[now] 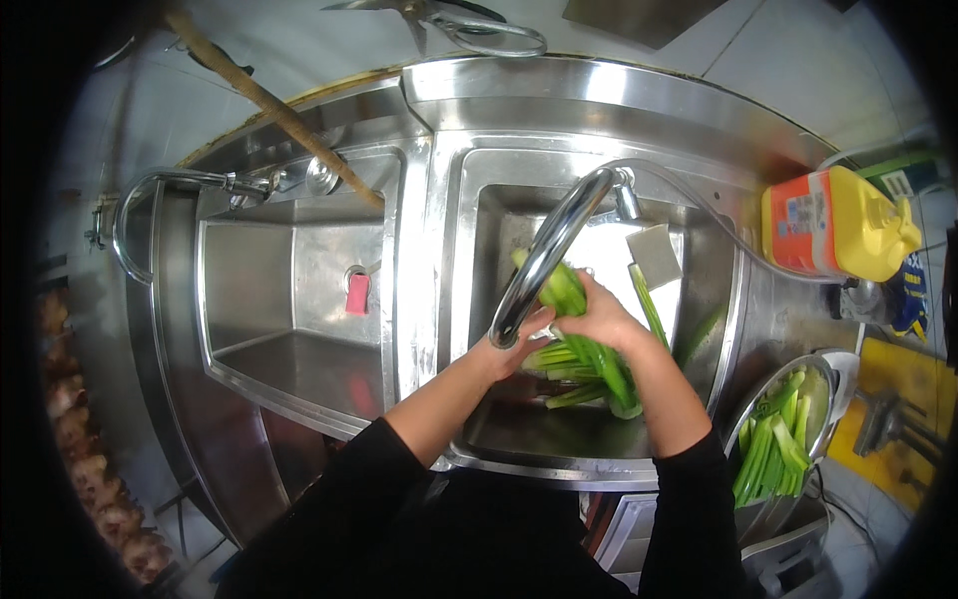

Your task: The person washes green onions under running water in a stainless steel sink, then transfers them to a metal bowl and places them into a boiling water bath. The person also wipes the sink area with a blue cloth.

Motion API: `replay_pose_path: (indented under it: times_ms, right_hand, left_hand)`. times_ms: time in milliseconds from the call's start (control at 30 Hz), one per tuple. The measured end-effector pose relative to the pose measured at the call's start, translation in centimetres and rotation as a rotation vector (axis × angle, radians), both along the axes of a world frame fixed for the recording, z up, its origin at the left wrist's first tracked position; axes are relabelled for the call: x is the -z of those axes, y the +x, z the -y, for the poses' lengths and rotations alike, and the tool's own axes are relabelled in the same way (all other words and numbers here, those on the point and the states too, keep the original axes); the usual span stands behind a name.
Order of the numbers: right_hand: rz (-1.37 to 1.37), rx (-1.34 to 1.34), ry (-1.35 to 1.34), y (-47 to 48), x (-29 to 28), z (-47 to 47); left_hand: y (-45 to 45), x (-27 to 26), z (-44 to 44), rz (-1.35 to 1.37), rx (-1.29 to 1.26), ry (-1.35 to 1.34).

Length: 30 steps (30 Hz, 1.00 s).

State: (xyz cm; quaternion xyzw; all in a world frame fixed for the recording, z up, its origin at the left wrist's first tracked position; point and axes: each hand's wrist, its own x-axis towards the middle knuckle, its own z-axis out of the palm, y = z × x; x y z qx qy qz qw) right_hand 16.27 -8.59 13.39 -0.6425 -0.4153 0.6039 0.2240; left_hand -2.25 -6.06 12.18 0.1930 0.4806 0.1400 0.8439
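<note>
Over the right basin of a stainless steel sink (718, 359), my right hand (602, 313) grips a green leafy-stalk vegetable (563, 292). My left hand (516, 352) is cupped under the curved faucet spout, close to the same stalks; the spout partly hides its fingers, and its exact hold cannot be told. More green stalks (557, 359) lie below and between the hands in the basin. A separate stalk (648, 303) rests at the right, beside a grey square piece (655, 256).
The chrome faucet (557, 247) arches over the hands. A pink object (358, 294) lies by the left basin's drain, where a wooden stick (277, 108) leans. At right stand a yellow jug (861, 224) and a metal bowl (822, 374) of cut stalks. Scissors (486, 34) lie behind.
</note>
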Motion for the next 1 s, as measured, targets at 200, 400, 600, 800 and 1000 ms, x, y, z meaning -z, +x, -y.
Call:
replay_pose_path:
  times_ms: [200,400,600,800,1000]
  right_hand:
    - [-0.583,0.280,0.095,-4.0,-0.1,4.1]
    - [-0.782,0.557,0.023,-4.9,0.5,5.7]
    - [-0.986,0.864,0.056,-5.0,-1.0,5.1]
    - [-1.137,1.006,0.182,-6.4,-1.2,3.3]
    - [-0.915,1.047,0.226,-5.4,-1.4,2.8]
  left_hand:
    - [-0.1,-1.1,-0.8,0.040,-0.150,0.051]
    - [-2.8,-1.9,-0.8,0.250,-0.092,-0.058]
    - [-3.3,-2.7,-0.6,0.387,-0.027,-0.037]
    - [-2.2,-4.4,2.3,0.204,0.154,0.004]
    - [-2.0,-3.3,2.0,0.092,0.130,0.175]
